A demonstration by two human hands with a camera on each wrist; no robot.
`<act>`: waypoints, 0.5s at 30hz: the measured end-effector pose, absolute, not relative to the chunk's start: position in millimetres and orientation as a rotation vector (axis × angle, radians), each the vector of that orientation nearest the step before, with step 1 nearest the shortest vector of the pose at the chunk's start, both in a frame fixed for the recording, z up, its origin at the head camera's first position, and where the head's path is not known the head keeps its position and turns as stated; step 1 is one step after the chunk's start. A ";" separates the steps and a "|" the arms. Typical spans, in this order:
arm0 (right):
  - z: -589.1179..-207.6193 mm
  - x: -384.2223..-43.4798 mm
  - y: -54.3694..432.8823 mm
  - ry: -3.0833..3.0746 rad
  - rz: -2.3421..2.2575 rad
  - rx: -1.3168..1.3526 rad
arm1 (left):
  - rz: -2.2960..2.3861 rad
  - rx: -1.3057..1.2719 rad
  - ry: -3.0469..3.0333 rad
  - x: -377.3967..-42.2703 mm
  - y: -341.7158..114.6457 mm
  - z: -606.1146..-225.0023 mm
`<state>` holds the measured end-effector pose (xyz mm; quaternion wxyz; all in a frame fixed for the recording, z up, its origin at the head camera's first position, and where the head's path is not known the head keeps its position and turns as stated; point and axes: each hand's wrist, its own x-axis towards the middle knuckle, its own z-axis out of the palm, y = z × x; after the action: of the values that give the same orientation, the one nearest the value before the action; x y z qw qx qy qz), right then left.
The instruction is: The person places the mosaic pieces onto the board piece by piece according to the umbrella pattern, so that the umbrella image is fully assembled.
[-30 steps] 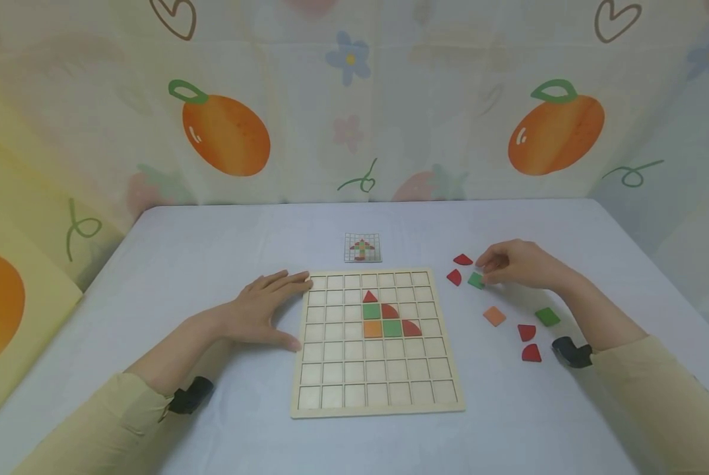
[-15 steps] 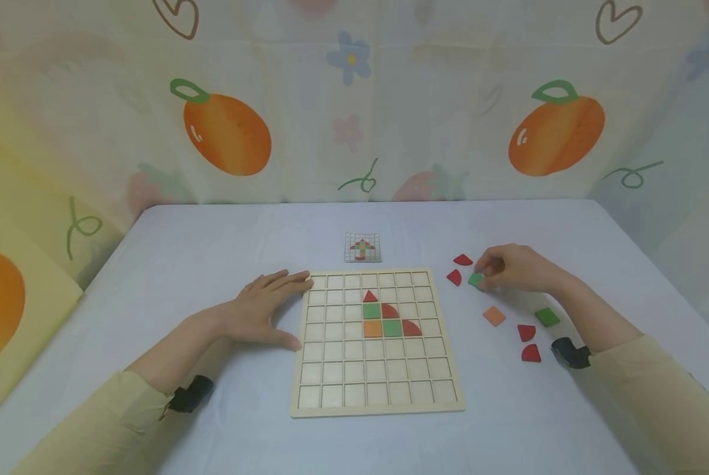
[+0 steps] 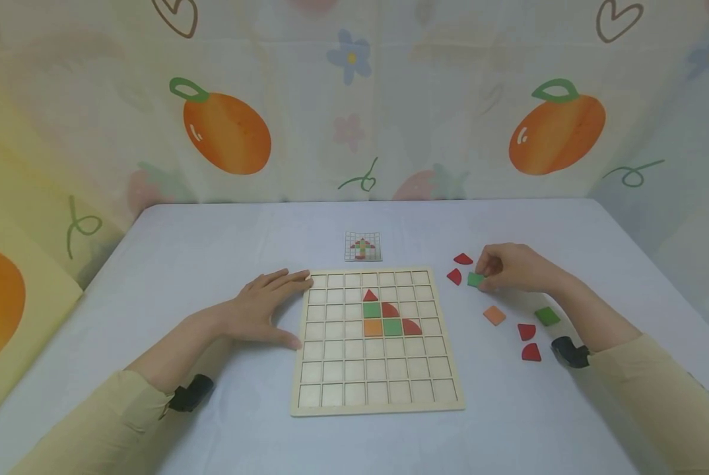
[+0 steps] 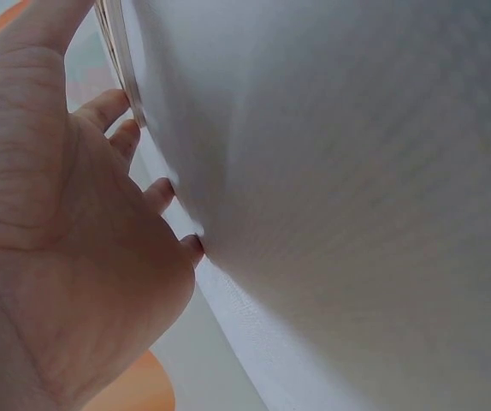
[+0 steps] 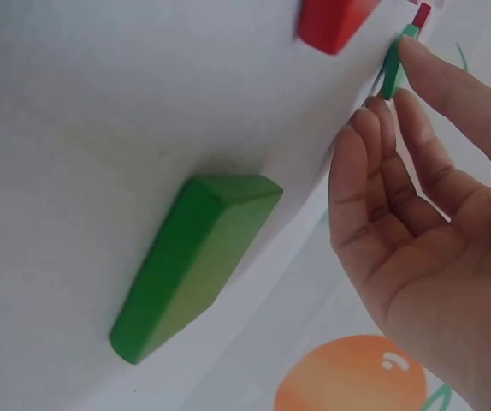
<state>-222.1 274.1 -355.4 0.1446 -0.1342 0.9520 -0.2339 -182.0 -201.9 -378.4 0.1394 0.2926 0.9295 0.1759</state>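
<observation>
My right hand pinches a green square tile between thumb and fingertips, at or just above the tabletop. In the right wrist view the same green tile shows edge-on at the fingertips. With fingers spread, my left hand rests at the left edge of a wooden grid board, thumb and fingertips touching it. Set in the board are a red triangle, two green squares, an orange square and two red quarter-circles.
Beside the pinched tile lie two red quarter-circles. Nearer me on the right are an orange square, another green square and two more red quarter-circles. A small pattern card lies behind the board.
The green tile at my right fingertips has turned slightly, its edges now squarer to the board. My right hand has barely shifted, and my left hand stays in place.
</observation>
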 end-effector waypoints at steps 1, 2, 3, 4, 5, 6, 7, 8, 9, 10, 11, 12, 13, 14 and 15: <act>-355.3 -221.7 273.7 2.748 -0.680 -0.392 | 0.511 0.847 2.686 -182.0 -201.9 -378.1; -355.1 -221.1 273.3 2.752 -0.687 -0.395 | 0.515 0.848 2.685 -181.9 -201.9 -377.9; -355.1 -220.8 272.9 2.757 -0.691 -0.398 | 0.519 0.850 2.683 -181.8 -201.8 -377.7; -354.9 -220.5 272.4 2.759 -0.699 -0.401 | 0.522 0.851 2.683 -181.8 -201.7 -377.6; -354.6 -220.0 272.2 2.761 -0.706 -0.408 | 0.522 0.853 2.682 -181.7 -201.7 -377.5; -354.6 -220.0 271.9 2.767 -0.708 -0.409 | 0.522 0.853 2.681 -181.7 -201.6 -377.5; -354.7 -220.2 271.6 2.774 -0.710 -0.411 | 0.522 0.853 2.681 -181.7 -201.6 -377.5; -354.7 -220.5 271.4 2.779 -0.714 -0.412 | 0.523 0.851 2.680 -181.7 -201.7 -377.6; -354.7 -220.8 271.3 2.783 -0.719 -0.415 | 0.524 0.851 2.680 -181.7 -201.7 -377.6; -354.6 -221.0 271.4 2.787 -0.724 -0.420 | 0.523 0.848 2.681 -181.7 -201.9 -377.6; -354.5 -221.1 271.3 2.794 -0.727 -0.423 | 0.522 0.846 2.680 -181.8 -202.0 -377.6; -354.3 -221.3 271.1 2.801 -0.728 -0.423 | 0.523 0.844 2.679 -181.8 -202.2 -377.6; -353.7 -221.1 270.9 2.805 -0.732 -0.428 | 0.524 0.843 2.679 -181.9 -202.3 -377.6; -353.0 -221.0 270.6 2.808 -0.736 -0.434 | 0.526 0.842 2.679 -181.9 -202.3 -377.6; -352.3 -220.9 270.3 2.816 -0.736 -0.444 | 0.526 0.842 2.679 -182.0 -202.3 -377.6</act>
<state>-220.9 270.3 -352.3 0.0986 -0.1501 0.9517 -0.2488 -182.0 -202.3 -377.6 0.1419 0.2918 0.9281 0.1823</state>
